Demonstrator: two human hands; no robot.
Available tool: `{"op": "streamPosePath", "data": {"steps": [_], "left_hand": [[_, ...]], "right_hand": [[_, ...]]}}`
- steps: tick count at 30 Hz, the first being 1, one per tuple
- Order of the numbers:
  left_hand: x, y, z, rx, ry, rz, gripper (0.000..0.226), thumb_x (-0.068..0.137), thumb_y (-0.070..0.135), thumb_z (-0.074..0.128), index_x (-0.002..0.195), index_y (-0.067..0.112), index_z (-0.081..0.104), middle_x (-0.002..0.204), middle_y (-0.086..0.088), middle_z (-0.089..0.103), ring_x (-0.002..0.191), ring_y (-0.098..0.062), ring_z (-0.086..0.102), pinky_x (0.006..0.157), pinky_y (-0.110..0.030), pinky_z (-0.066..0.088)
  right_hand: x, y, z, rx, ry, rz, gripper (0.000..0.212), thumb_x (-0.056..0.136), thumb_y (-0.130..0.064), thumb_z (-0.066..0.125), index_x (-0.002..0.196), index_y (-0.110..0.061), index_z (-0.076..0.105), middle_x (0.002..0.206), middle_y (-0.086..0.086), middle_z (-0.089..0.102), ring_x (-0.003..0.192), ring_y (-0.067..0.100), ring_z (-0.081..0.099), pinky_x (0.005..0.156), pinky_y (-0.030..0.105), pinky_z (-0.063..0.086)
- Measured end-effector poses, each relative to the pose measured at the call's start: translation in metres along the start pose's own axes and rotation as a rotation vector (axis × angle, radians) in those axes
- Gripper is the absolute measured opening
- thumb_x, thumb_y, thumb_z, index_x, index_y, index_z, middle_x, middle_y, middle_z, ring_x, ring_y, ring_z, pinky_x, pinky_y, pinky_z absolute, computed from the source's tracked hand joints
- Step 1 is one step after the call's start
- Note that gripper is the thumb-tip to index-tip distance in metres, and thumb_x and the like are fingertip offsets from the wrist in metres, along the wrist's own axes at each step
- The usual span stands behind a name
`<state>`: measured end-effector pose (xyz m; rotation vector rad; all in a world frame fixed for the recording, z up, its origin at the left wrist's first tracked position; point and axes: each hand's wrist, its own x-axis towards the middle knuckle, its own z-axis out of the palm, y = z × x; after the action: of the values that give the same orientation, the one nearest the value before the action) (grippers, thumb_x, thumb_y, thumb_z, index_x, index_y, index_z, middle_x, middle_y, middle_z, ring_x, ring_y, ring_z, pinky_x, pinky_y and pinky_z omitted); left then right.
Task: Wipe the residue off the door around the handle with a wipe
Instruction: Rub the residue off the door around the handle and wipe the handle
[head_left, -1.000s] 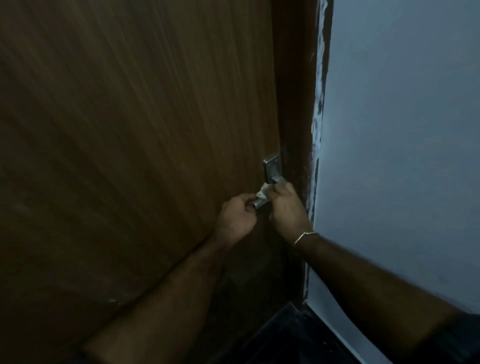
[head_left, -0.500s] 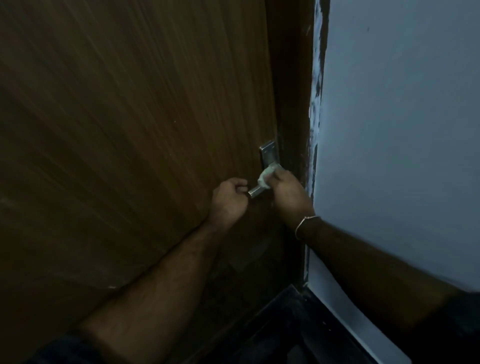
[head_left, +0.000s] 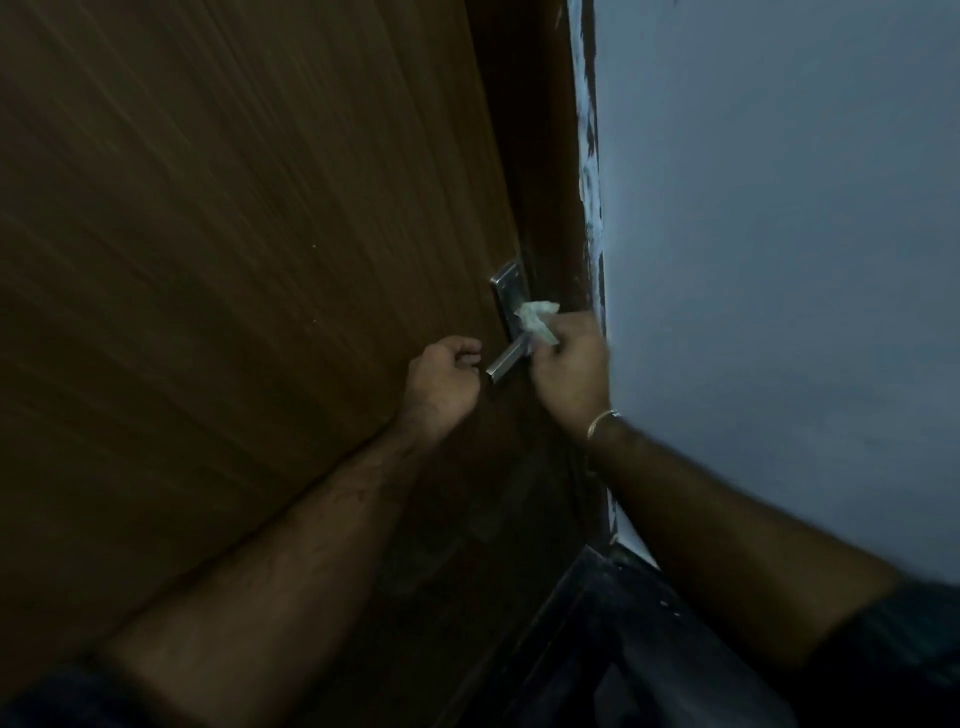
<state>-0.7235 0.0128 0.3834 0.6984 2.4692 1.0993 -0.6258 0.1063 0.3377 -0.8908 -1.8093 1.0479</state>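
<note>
Head view, dim light. My right hand (head_left: 569, 364) grips a crumpled white wipe (head_left: 537, 321), fingers curled round it, and holds it against the metal plate (head_left: 508, 296) of the handle (head_left: 506, 361), at the point where the lever meets the plate. The wipe stands out above my knuckles, touching the plate's lower right part; how much of it lies on the wood of the door (head_left: 260, 234) itself I cannot tell. A thin bangle (head_left: 602, 420) circles my right wrist.

My left hand (head_left: 444, 376) is to the left of the lever, fingers curled into a loose fist, its fingertips just beside the lever's free end. Whether they touch or pinch that end I cannot tell; the hand appears to hold nothing.

The door is brown wood grain and fills the left and centre of the view. The handle sits near its right edge, beside the dark frame (head_left: 545, 156). To the right of the frame rises a pale blue wall (head_left: 779, 234), its edge along the frame rough with chipped white paint. A dark floor (head_left: 597, 649) shows at lower right, near my right forearm.
</note>
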Motion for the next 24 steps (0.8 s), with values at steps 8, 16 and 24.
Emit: {"op": "streamPosePath", "data": {"steps": [8, 16, 24], "left_hand": [[0.002, 0.008, 0.001, 0.087, -0.062, 0.092, 0.031, 0.098, 0.014, 0.047, 0.122, 0.028, 0.061, 0.123, 0.008, 0.064, 0.091, -0.001, 0.055, 0.063, -0.016, 0.042], [0.002, 0.015, 0.005, 0.314, -0.077, 0.185, 0.011, 0.094, 0.022, 0.059, 0.1, 0.029, 0.066, 0.084, 0.017, 0.056, 0.073, 0.004, 0.052, 0.055, -0.014, 0.034], [0.001, 0.025, 0.004, 0.442, -0.097, 0.223, 0.009, 0.094, 0.019, 0.058, 0.093, 0.026, 0.062, 0.085, 0.01, 0.058, 0.075, 0.0, 0.054, 0.054, -0.016, 0.035]], "right_hand": [[-0.066, 0.008, 0.024, 0.14, 0.047, -0.012, 0.01, 0.089, -0.009, 0.065, 0.096, -0.007, 0.073, 0.097, 0.005, 0.068, 0.08, -0.001, 0.06, 0.079, 0.027, 0.055], [-0.005, -0.006, 0.022, 0.293, 0.198, 0.25, 0.02, 0.087, -0.004, 0.066, 0.106, -0.005, 0.072, 0.11, 0.007, 0.067, 0.095, 0.009, 0.06, 0.074, -0.008, 0.037], [0.023, -0.009, 0.014, -0.024, 0.122, 0.083, 0.02, 0.09, 0.0, 0.059, 0.106, -0.003, 0.07, 0.114, 0.011, 0.065, 0.104, 0.019, 0.061, 0.082, 0.002, 0.038]]}}
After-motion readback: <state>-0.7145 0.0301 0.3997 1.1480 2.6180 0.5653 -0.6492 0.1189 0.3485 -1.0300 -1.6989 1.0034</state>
